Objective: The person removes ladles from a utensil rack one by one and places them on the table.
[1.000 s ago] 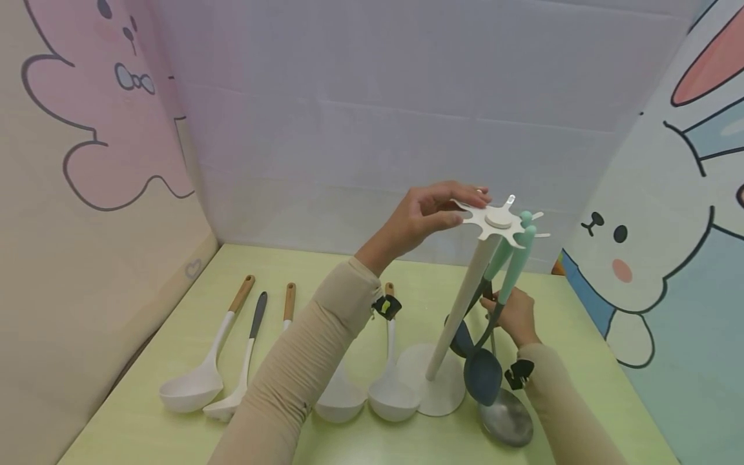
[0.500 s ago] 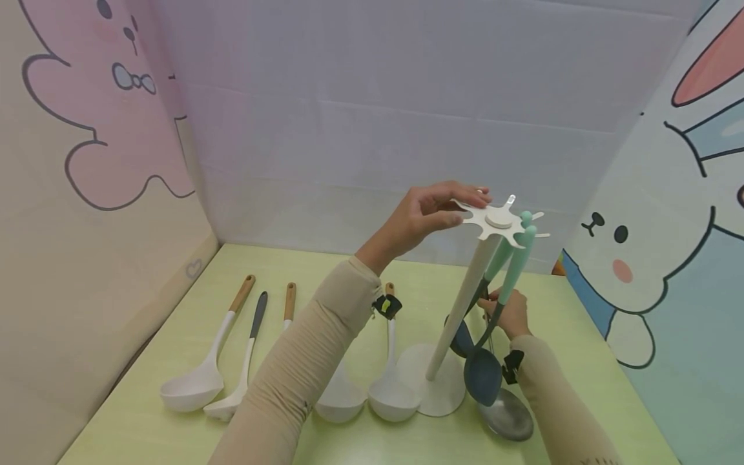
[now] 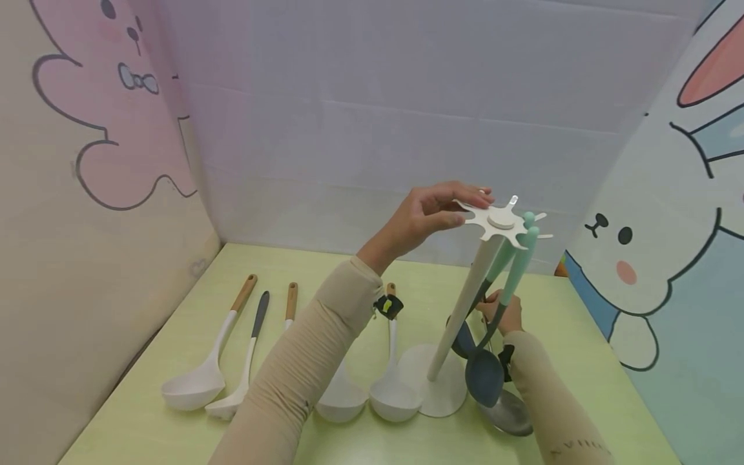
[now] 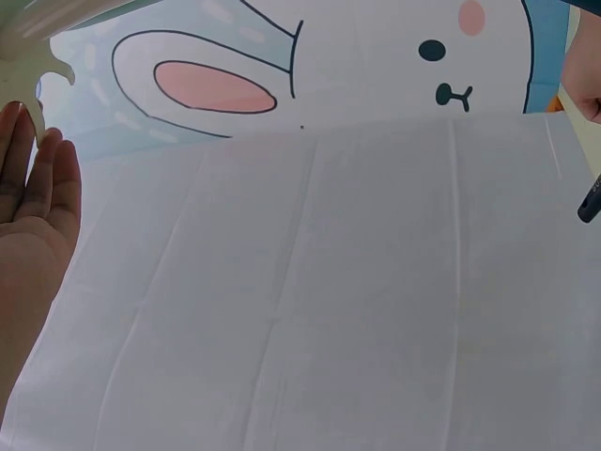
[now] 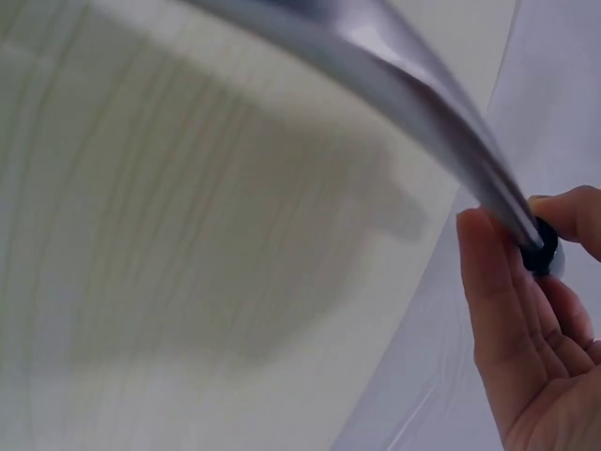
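Note:
My left hand [image 3: 415,219] pinches the edge of the white hooked top [image 3: 501,218] of a utensil stand, its post leaning in the head view. My right hand [image 3: 508,313], partly hidden behind the hanging utensils, holds a steel ladle near its upper end. That ladle's bowl [image 3: 508,412] is low at the right, partly covered by a sleeve and a dark spoon. In the right wrist view, thumb and fingers pinch the dark end of the ladle's handle [image 5: 413,85]. Two mint-handled utensils hang from the stand; the nearer one has a dark blue bowl [image 3: 484,378].
Left of the stand's round base [image 3: 444,394] several white utensils lie on the pale green table [image 3: 174,361], among them a wood-handled ladle [image 3: 194,387] and a grey-handled one [image 3: 235,397]. A pale curtain [image 3: 349,129] rises behind; printed panels stand on both sides.
My right hand has shifted a little left, behind the hanging utensils, and the steel ladle's bowl has moved slightly up with it. My left hand keeps its place on the stand.

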`<state>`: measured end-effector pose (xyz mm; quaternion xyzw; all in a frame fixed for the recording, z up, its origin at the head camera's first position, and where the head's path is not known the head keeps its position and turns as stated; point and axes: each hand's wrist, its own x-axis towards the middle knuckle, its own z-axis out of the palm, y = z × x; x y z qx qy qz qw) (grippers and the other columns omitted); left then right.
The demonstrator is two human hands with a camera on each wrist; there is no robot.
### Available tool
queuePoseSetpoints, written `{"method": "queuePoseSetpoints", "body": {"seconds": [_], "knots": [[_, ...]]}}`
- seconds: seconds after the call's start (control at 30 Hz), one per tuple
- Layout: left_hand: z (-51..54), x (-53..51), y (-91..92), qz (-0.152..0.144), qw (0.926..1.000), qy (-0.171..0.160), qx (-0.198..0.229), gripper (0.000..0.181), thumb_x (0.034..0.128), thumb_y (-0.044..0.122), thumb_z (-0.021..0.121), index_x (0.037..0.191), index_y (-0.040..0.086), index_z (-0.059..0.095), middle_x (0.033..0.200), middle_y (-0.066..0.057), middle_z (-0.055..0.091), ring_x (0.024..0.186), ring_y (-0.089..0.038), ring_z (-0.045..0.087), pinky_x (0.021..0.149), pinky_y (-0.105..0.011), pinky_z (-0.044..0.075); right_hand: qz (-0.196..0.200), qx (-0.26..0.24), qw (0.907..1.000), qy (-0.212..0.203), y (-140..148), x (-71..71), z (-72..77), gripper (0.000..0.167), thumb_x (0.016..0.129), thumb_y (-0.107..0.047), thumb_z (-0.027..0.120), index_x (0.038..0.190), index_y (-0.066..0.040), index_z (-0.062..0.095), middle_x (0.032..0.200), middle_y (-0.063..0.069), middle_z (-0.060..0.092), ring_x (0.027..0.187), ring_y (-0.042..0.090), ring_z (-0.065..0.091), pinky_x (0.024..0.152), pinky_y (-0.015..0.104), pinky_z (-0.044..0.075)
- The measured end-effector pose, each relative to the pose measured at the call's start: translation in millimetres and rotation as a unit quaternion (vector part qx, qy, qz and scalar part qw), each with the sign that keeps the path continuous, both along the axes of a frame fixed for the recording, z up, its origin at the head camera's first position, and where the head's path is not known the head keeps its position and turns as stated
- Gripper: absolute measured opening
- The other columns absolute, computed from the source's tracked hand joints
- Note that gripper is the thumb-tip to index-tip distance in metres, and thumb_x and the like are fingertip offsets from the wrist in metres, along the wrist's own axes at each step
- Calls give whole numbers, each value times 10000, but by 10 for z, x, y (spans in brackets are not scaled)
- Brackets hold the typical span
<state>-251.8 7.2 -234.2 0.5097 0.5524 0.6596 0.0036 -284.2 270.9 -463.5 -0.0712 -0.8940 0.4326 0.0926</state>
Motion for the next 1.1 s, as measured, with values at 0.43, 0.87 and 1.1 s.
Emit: {"method": "queuePoseSetpoints", "body": {"seconds": [0.43, 0.87, 1.1], "knots": [[-6, -17, 5, -102, 9999, 38, 62, 300, 915, -55, 516, 1171, -203, 566, 1320, -313, 551, 1321, -186, 504, 1040, -433, 453, 51, 461, 9988, -127, 139, -204, -300, 193, 781, -85, 741, 801, 82, 646, 686, 135, 652, 614, 260, 587, 536, 304, 457], [-16, -38, 6, -160, 9998, 104, 26, 311, 914, -45, 511, 1179, -200, 562, 1337, -314, 537, 1328, -191, 496, 1051, -440, 443, 391, 1014, 9940, -94, 147, -275, -410, 275, 755, -91, 681, 528, -64, 528, 487, 2, 481, 463, 170, 418, 469, 297, 376], [-28, -57, 13, -174, 9995, 241, 51, 320, 914, -18, 512, 1170, -204, 559, 1318, -335, 537, 1324, -189, 498, 1052, -447, 442, 506, 836, 9949, -265, 178, -319, -497, 369, 773, -90, 660, 479, -119, 439, 430, -52, 391, 405, 129, 352, 414, 286, 336]]}}
